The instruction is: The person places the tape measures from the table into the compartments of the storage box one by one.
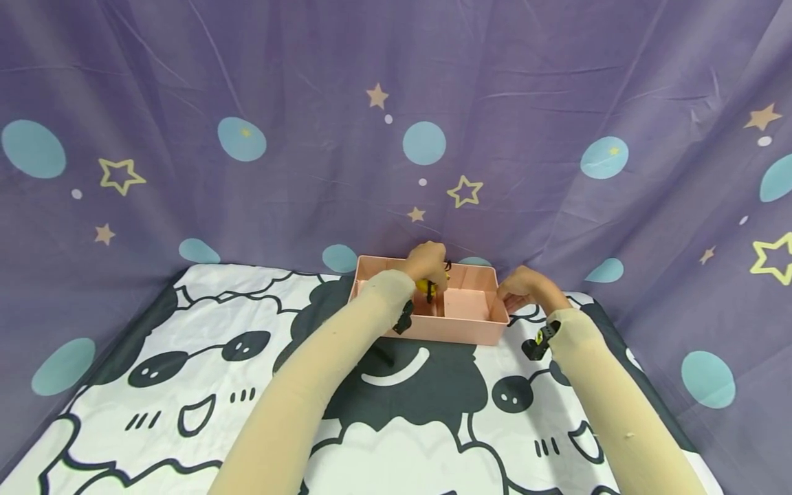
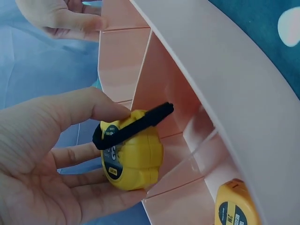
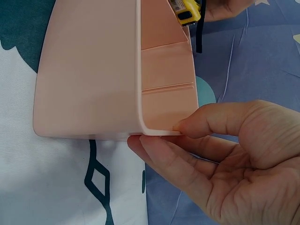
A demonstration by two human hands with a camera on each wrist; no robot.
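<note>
A yellow tape measure point(image 2: 136, 159) with a black wrist strap is held in my left hand point(image 1: 428, 265), thumb on one side and fingers on the other. It hangs over the pink divided box point(image 1: 458, 331), close to a divider. Inside the box, a second yellow tape measure point(image 2: 234, 206) lies in another compartment, visible in the left wrist view. My right hand point(image 3: 225, 145) pinches the rim at the box's right end, thumb inside and fingers outside.
The box stands at the back of a table covered with a black-and-white cartoon cloth point(image 1: 408, 454). Directly behind it hangs a purple curtain point(image 1: 309, 137) with stars and blue dots. Each wrist wears a small black camera point(image 1: 537, 344).
</note>
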